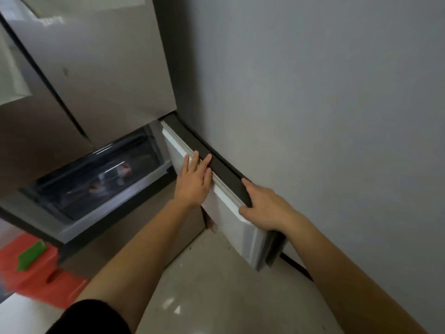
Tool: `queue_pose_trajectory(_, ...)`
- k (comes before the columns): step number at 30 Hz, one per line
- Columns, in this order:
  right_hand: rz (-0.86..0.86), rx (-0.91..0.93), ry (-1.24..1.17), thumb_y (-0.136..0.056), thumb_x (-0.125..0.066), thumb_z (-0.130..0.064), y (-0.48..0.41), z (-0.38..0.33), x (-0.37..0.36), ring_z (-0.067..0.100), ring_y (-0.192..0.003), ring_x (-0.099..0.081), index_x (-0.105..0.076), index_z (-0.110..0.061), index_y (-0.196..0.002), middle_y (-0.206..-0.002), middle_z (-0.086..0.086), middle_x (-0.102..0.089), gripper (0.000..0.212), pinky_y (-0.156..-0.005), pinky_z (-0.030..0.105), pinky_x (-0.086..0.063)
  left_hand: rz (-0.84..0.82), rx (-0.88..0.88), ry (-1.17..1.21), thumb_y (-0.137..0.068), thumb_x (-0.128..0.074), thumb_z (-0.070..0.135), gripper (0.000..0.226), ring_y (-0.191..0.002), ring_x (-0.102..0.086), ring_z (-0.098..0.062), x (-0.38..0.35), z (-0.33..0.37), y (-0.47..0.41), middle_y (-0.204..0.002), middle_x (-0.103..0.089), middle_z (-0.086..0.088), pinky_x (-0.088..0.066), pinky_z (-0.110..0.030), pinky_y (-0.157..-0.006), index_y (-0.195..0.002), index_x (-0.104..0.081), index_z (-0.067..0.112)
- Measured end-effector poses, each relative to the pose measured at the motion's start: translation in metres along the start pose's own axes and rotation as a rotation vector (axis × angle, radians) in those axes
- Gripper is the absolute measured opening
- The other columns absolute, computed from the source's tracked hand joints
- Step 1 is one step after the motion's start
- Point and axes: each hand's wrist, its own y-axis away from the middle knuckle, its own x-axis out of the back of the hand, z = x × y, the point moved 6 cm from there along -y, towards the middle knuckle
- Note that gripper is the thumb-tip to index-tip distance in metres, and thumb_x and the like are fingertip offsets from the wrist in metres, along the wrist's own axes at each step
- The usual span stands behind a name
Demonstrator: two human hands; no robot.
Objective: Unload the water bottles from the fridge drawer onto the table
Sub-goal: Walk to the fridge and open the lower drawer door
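Observation:
The fridge drawer (pixel 231 213) stands pulled out low on the right, its white inner face and dark top edge toward me. My left hand (pixel 193 182) rests flat against the inner face, straight fingers reaching onto the top edge. My right hand (pixel 262 208) grips the top edge nearer the drawer's outer corner, thumb on the white side. Behind the drawer front, the dark bin (pixel 101 179) holds blurred clear shapes with red marks, probably water bottles (pixel 120 171). No table is in view.
The closed grey upper fridge doors (pixel 101 68) rise above the bin. A grey wall (pixel 337 116) runs close along the drawer's right side. A red plastic stool (pixel 41 273) with a green object on it sits at the lower left. A dark cable (pixel 296 263) lies on the pale tiled floor.

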Motion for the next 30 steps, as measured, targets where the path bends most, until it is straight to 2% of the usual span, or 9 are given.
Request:
queue_pose_trajectory(2,0.168,-0.074,0.22,-0.1,-0.032,-0.039,0.003,0.022,0.009,0.032,-0.147,-0.022,-0.003,-0.024,-0.159,-0.163,0.013,-0.019,0.068,-0.119,0.051,-0.019,-0.01,-0.033,-0.095,-0.105,-0.017,0.05,0.052,-0.152,0.015,-0.023,-0.005,0.024,-0.017,-0.166,0.007,0.0,0.001,-0.049,-0.121,-0.156,-0.013,0.038)
queue_pose_trajectory(4,0.326,-0.128,0.42,-0.098,-0.021,-0.042,0.003,0.042,0.014,0.035,-0.149,-0.013,0.0,-0.024,-0.159,-0.165,0.015,-0.009,0.067,-0.119,0.057,-0.01,-0.056,-0.084,-0.146,-0.105,-0.017,0.05,0.054,-0.152,0.015,-0.023,-0.011,0.046,-0.039,-0.167,0.008,-0.001,-0.001,-0.052,-0.121,-0.156,-0.014,0.034)
queue_pose_trajectory(8,0.327,-0.219,0.544,-0.086,-0.039,-0.073,-0.018,0.084,0.027,0.037,-0.151,0.002,0.014,-0.025,-0.157,-0.165,0.014,0.008,0.1,-0.119,0.059,0.001,-0.188,-0.101,-0.128,-0.106,-0.02,0.046,0.056,-0.153,0.007,-0.021,-0.025,0.066,-0.071,-0.167,0.003,-0.001,-0.011,-0.055,-0.121,-0.158,-0.011,0.027)
queue_pose_trajectory(11,0.328,-0.232,0.614,-0.08,-0.047,-0.078,-0.033,0.1,0.033,0.037,-0.152,0.005,0.018,-0.026,-0.155,-0.165,0.014,0.011,0.112,-0.119,0.062,-0.001,-0.219,-0.12,-0.132,-0.106,-0.023,0.044,0.057,-0.153,0.008,-0.02,-0.029,0.069,-0.082,-0.167,0.004,0.0,-0.018,-0.057,-0.119,-0.158,-0.008,0.029)
queue_pose_trajectory(16,0.361,-0.256,0.599,-0.08,-0.041,-0.079,-0.038,0.111,0.039,0.035,-0.152,0.006,0.016,-0.027,-0.155,-0.166,0.011,0.01,0.108,-0.119,0.06,0.003,-0.266,-0.162,-0.194,-0.105,-0.027,0.044,0.061,-0.152,0.012,-0.021,-0.032,0.072,-0.086,-0.166,0.01,0.0,-0.024,-0.055,-0.118,-0.158,0.001,0.029)
queue_pose_trajectory(19,0.363,-0.287,0.595,-0.086,-0.04,-0.073,-0.04,0.108,0.038,0.036,-0.152,0.005,0.013,-0.024,-0.156,-0.166,0.013,0.007,0.101,-0.119,0.061,-0.001,-0.263,-0.198,-0.186,-0.105,-0.026,0.045,0.06,-0.153,0.005,-0.02,-0.019,0.068,-0.08,-0.167,0.004,0.001,-0.026,-0.052,-0.118,-0.158,-0.005,0.027)
queue_pose_trajectory(22,0.41,-0.304,0.62,-0.09,-0.041,-0.065,-0.049,0.094,0.034,0.039,-0.151,0.001,0.006,-0.013,-0.158,-0.165,0.019,0.004,0.097,-0.118,0.062,-0.008,-0.214,-0.218,-0.288,-0.104,-0.025,0.049,0.061,-0.153,-0.001,-0.025,-0.002,0.047,-0.062,-0.167,-0.005,-0.005,-0.019,-0.052,-0.121,-0.158,-0.01,0.024)
queue_pose_trajectory(26,0.447,-0.098,0.614,-0.091,-0.05,-0.053,-0.084,0.047,0.016,0.039,-0.151,0.008,0.009,-0.009,-0.157,-0.163,0.024,0.011,0.099,-0.12,0.059,-0.001,-0.132,-0.049,-0.352,-0.103,-0.025,0.052,0.064,-0.152,0.008,-0.028,0.027,-0.019,-0.027,-0.166,0.007,-0.009,-0.011,-0.055,-0.122,-0.158,-0.006,0.026)
queue_pose_trajectory(30,0.403,0.174,0.542,-0.087,-0.06,-0.044,-0.119,-0.032,-0.02,0.041,-0.151,0.002,-0.006,-0.011,-0.159,-0.163,0.025,0.003,0.096,-0.121,0.055,0.001,-0.108,0.196,-0.386,-0.103,-0.031,0.052,0.068,-0.151,0.016,-0.028,0.058,-0.1,0.023,-0.164,0.018,-0.008,-0.004,-0.055,-0.122,-0.158,0.002,0.028)
